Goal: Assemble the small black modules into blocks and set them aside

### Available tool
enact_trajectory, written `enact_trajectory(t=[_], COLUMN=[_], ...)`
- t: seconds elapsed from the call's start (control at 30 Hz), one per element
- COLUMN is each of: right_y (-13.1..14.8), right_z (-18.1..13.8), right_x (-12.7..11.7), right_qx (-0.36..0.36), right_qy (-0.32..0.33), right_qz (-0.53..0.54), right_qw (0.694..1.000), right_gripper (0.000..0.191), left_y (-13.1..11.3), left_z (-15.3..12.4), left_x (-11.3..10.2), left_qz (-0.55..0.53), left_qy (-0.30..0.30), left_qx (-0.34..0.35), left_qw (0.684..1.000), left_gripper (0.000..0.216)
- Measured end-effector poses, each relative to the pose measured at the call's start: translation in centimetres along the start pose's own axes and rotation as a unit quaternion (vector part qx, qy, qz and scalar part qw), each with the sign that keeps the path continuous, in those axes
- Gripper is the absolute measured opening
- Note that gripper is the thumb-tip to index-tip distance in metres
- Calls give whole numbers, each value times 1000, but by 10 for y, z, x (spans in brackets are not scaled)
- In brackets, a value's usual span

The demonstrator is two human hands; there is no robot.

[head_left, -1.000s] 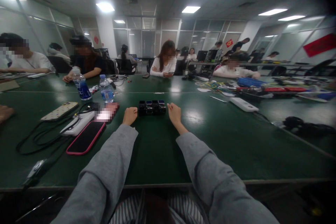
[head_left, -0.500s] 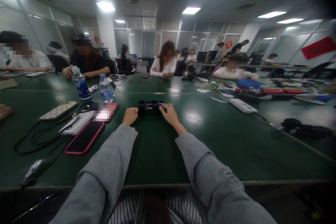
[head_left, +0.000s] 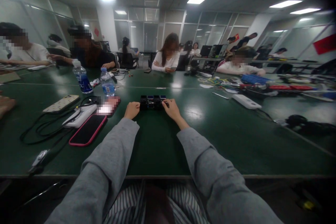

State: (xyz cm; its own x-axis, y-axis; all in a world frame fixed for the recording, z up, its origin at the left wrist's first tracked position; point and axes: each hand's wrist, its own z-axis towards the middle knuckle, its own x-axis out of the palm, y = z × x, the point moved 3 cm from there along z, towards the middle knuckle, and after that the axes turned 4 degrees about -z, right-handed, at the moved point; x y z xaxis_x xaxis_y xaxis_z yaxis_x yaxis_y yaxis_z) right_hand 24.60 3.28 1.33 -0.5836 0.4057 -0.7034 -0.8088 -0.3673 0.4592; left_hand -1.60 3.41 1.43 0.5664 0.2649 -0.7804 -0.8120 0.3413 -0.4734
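A small black blocky device (head_left: 150,102) lies on the green tabletop in front of me. Dark square panels line its top, a couple of them bluish, and its exact kind cannot be made out. My left hand (head_left: 132,110) is closed at its left end, with the fingertips against the side. At the opposite end, my right hand (head_left: 172,109) is closed in a pinch, thumb and forefinger on the device's right edge. Both fingertips are partly hidden by the device or the hands themselves.
On the left are a pink-edged phone (head_left: 88,130), a white power strip (head_left: 81,116), a patterned phone (head_left: 61,103) and two water bottles (head_left: 107,83). Another power strip (head_left: 246,101) and cables lie right. Several people sit across the green table (head_left: 210,140).
The view has shifted slightly, so the table scene sits a little higher and further right. Both hands stay at the ends of the black device. A person at the back left has moved an arm.
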Motion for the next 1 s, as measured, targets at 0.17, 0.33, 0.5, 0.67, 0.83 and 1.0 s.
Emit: enact_trajectory(t=[0.17,0.33,0.5,0.67,0.83,1.0], right_y=[2,3,3,4,3,-19], right_z=[-2,-4,-4,-6,-9,-8], right_x=[-2,-3,-2,-7,-9,-19], right_qx=[6,8,-2,1,25,58], right_qy=[7,18,33,31,7,-8], right_qz=[-3,-3,7,15,6,14], right_qw=[1000,1000,999,999,1000,998], right_gripper=[31,32,30,26,29,22], left_y=[0,-2,-3,-1,1,2], left_z=[-1,-3,-4,-4,-3,-2], left_x=[1,0,-1,0,1,2], left_qz=[6,8,2,-4,-2,29], left_qy=[4,-5,0,-3,-5,-3], left_qx=[-6,13,16,7,23,21], left_qw=[1000,1000,1000,1000,1000,999], left_gripper=[20,20,17,17,18,18])
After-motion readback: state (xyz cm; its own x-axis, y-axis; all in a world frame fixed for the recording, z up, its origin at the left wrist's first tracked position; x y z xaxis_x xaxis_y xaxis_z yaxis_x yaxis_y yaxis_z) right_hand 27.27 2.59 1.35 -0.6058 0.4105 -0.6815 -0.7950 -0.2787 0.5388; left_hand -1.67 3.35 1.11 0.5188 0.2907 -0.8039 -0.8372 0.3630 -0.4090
